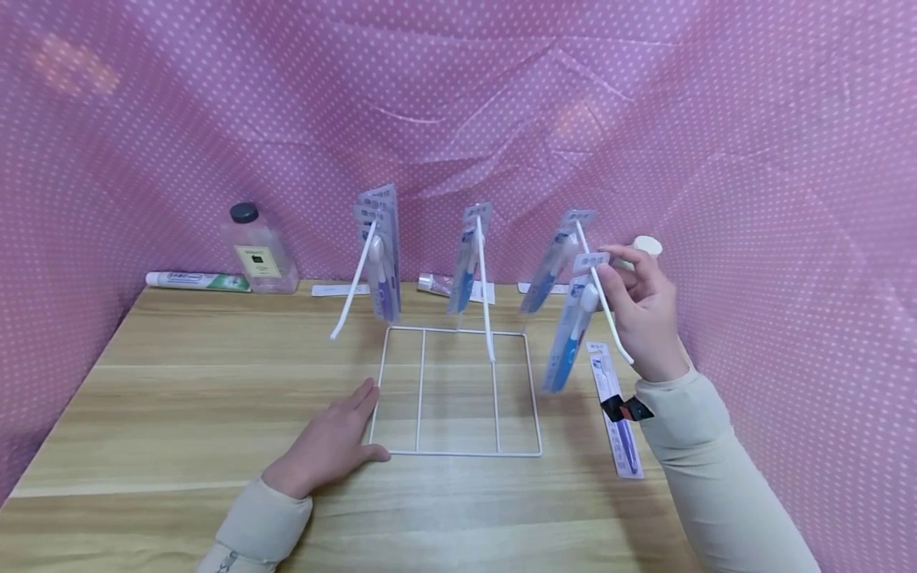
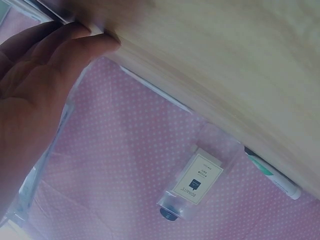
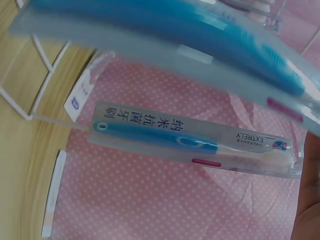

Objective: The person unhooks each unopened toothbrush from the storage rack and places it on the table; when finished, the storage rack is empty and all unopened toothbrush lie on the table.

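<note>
Through the head view I see the person's right hand [image 1: 648, 314] raised at the right-hand white wire hook [image 1: 607, 306], fingers pinching the top of a clear-packaged toothbrush with a blue handle [image 1: 569, 346], which hangs tilted by that hook. Behind it on the hook hangs a second clear pack with a blue toothbrush [image 1: 548, 274]. The left hand [image 1: 329, 442] lies low with its fingers extended, beside the left bar of the white wire rack base [image 1: 466, 454] on the wood-grain surface [image 1: 179, 414]. I see another blue toothbrush pack [image 1: 464, 274] on the middle hook and several purple-handled toothbrush packs [image 1: 384, 278] on the left one. A flat purple toothbrush pack [image 1: 626, 446] lies right of the base. At the back stands a pink clear bottle with a black cap [image 1: 261, 255], near a white-and-green tube [image 1: 197, 281].

My left wrist view shows the left hand's fingers extended near the rack, bottle and tube beyond.

In my right wrist view the pinched pack crosses the top, blurred, the second pack behind it; the hand shows only at the right edge.
</note>
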`<state>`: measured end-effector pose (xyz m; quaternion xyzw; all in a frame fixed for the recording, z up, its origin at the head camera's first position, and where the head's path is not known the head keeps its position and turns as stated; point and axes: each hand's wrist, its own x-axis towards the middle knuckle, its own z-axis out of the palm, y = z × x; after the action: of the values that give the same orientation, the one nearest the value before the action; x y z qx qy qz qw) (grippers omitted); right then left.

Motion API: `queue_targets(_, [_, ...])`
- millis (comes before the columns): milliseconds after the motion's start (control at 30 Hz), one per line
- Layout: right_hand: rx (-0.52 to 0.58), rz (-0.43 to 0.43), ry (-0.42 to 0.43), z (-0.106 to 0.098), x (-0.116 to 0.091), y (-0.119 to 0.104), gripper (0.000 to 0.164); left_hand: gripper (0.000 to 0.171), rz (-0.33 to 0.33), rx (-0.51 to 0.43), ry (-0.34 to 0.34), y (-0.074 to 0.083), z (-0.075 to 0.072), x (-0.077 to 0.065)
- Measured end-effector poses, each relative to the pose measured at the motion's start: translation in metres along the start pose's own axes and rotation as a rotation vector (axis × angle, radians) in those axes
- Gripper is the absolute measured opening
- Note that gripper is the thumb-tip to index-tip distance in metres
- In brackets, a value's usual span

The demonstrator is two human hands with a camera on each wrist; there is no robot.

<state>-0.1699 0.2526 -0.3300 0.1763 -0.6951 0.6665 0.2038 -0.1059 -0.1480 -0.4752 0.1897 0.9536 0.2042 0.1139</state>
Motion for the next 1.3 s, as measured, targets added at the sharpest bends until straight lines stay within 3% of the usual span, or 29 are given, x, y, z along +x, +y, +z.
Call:
queue_targets(233, [-0.112,-0.089,-0.039,-0.004,-0.010,-0.002,0.032,0.100,-0.004,-0.004,-0.008,0.000,0.000,0.000])
queue_targets(600, [-0.282,-0.173,-0.018,-0.002,-0.023,-0.004,0.032,0.100,0.004,0.001,-0.004,0.000,0.000,0.000])
queue_targets(1300, [-0.266,-0.247,-0.007,-0.002,-0.055,-0.020,0.028,0.101,0.010,-0.005,-0.003,0.002,-0.001,-0.001])
